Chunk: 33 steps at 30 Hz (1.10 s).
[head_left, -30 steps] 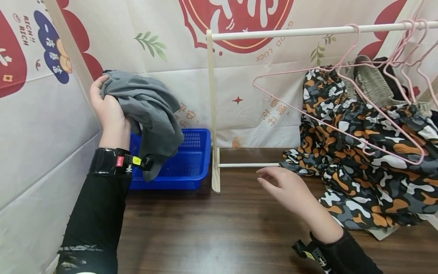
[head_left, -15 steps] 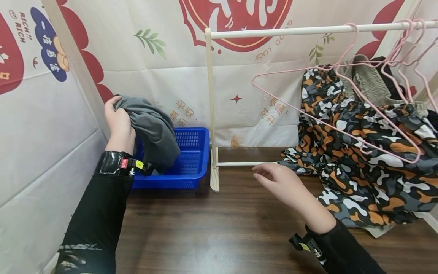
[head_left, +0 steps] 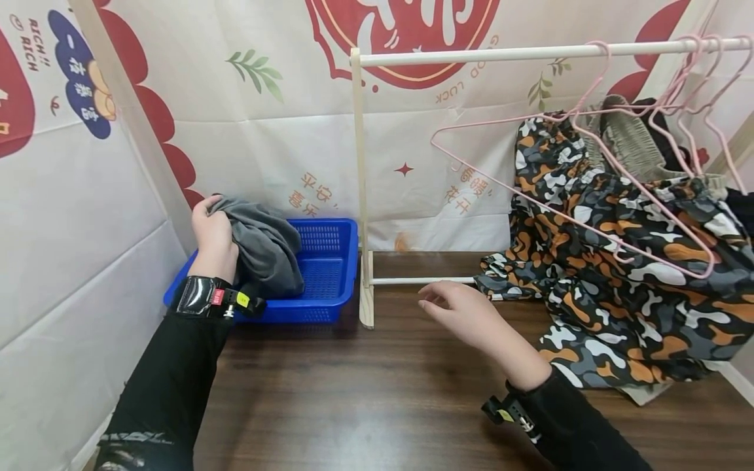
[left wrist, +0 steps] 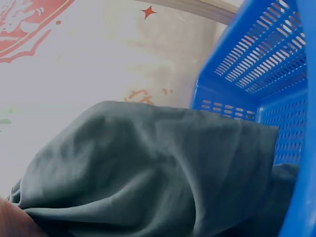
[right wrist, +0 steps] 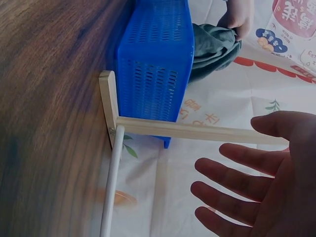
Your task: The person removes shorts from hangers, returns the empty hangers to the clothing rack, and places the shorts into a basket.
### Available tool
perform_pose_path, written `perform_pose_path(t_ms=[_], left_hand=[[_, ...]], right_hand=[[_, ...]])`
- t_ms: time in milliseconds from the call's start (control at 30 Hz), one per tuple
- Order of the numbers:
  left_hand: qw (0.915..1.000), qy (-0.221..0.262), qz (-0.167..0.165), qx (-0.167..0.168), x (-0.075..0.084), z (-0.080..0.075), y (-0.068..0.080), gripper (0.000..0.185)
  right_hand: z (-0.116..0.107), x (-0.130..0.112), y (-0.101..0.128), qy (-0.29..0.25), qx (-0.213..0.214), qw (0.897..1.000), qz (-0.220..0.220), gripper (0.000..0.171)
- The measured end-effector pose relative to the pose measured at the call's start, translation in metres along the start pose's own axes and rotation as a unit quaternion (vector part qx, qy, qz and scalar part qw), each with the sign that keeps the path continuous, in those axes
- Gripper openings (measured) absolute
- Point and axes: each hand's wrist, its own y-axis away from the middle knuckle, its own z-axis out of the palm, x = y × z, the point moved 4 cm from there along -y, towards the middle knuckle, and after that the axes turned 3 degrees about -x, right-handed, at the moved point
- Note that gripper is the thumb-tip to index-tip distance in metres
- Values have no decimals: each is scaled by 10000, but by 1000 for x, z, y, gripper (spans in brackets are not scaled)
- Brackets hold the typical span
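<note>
Two hands on my feed, listed nearest first.

1. Right hand (head_left: 471,317): I see it bare over the dark wooden tabletop (head_left: 377,399), fingers (right wrist: 232,175) spread and relaxed, clasping nothing. It hovers just in front of the rack's lower crossbar, well apart from the other hand. Black sleeve and wrist strap behind it.

2. Left hand (head_left: 213,239): I see it bunched around a grey garment (head_left: 268,245), gripping a fistful of the cloth at its upper edge. Black sleeve, glossy black wrist band with red and yellow tags.

3. Grey garment: crumpled, hanging from the left hand, its lower part down inside the blue plastic basket (head_left: 330,265). My left wrist view is nearly filled by the cloth, with the basket's perforated wall (left wrist: 269,74) beside it.

4. Blue plastic basket: on the tabletop, at the left corner, just left of the rack's foot.

5. Clothes rack (head_left: 360,190): pale wooden upright and foot, white top rail running right. The right wrist view shows the foot touching the tabletop beside the basket (right wrist: 155,59).

6. Pink wire hangers (head_left: 589,163): several on the rail, right side.

7. Camouflage garment (head_left: 624,261): orange, black, white and grey, heaped under the hangers at the right.

8. Printed backdrop (head_left: 265,111): cream sheet with red motifs, behind everything.
</note>
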Motion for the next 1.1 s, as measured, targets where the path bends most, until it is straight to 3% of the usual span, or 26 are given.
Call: perform_pose_path(t_ms=[133,300,567,833,967,1100], left_hand=[[9995,-143,-260,61,-8,-2,1,45],[9962,-595,-631,-59,-18,-4,5,49],[9905,-905,-1004,-258,-30,-11,7,54],[9863,-1274,-1006,-299,-35,-15,11,55],[9875,-1207,-949,-354,-33,-15,17,57],[9846,-1459,-857,-436,-29,-14,25,59]], right_hand=[[4,1,-1,22,-55,10000,38,29],[2,2,0,59,10,10000,0,28],[-3,3,2,77,-34,10000,33,32],[-7,4,3,64,-69,9999,114,32],[-11,2,2,72,-119,9997,180,34],[-15,0,2,102,-152,9997,186,35]])
